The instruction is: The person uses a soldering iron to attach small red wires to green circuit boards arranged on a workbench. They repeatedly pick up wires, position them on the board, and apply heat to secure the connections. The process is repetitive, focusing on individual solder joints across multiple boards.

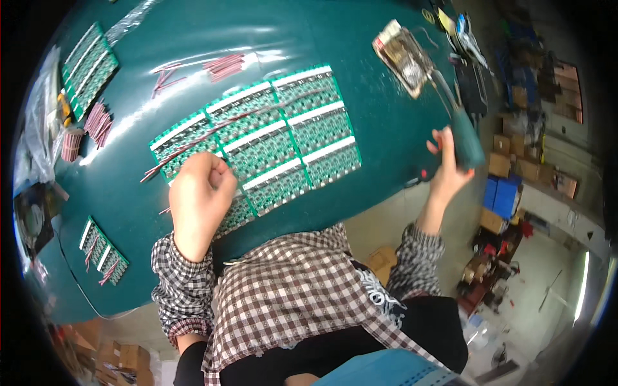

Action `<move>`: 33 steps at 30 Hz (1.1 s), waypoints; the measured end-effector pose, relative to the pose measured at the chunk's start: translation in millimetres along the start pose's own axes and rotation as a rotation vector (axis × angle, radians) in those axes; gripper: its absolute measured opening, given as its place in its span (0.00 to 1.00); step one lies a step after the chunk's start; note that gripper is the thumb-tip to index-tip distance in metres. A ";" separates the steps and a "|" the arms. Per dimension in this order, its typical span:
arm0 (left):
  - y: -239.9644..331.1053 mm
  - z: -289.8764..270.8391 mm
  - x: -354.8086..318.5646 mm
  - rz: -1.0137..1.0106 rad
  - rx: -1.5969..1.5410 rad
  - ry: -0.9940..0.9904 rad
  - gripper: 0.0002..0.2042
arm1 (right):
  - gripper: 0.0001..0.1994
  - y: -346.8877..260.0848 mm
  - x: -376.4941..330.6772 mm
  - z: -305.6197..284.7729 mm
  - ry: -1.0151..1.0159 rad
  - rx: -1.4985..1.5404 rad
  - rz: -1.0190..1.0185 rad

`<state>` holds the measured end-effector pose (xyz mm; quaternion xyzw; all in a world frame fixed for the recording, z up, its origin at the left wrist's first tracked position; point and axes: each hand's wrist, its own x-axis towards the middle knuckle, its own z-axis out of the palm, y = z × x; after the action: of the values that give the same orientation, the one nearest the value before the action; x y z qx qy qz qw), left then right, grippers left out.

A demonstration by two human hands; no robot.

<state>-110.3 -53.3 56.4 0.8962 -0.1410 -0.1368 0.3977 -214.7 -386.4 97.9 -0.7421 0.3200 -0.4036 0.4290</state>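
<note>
Green circuit boards (261, 151) with white strips lie in rows before me, and thin red and black wires (212, 132) stretch across their upper part. Over the lower left boards is my left hand (203, 196), its fingers pinched together; whatever they hold is hidden. My right hand (447, 170), at the table's right side, grips the green handle of a soldering iron (468, 138). The iron's metal shaft points up and left to a stained, shallow tray (405, 59), its tip by the tray's edge.
Bundles of short red wires (225, 65) lie beyond the boards, with more bundles (98, 124) at left. Another board panel (90, 71) sits at far left, a small panel with wires (103, 251) at near left. Tools (470, 83) lie along the right edge. Cardboard boxes (515, 164) stand beyond.
</note>
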 end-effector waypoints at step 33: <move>-18.7 5.4 -5.9 0.104 0.034 0.119 0.05 | 0.23 -55.8 -137.4 -1.2 -0.937 0.159 0.604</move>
<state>-115.0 -42.7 39.7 0.9009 -0.1659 -0.0597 0.3967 -273.1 -250.2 103.6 -0.6827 0.2621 0.0868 0.6765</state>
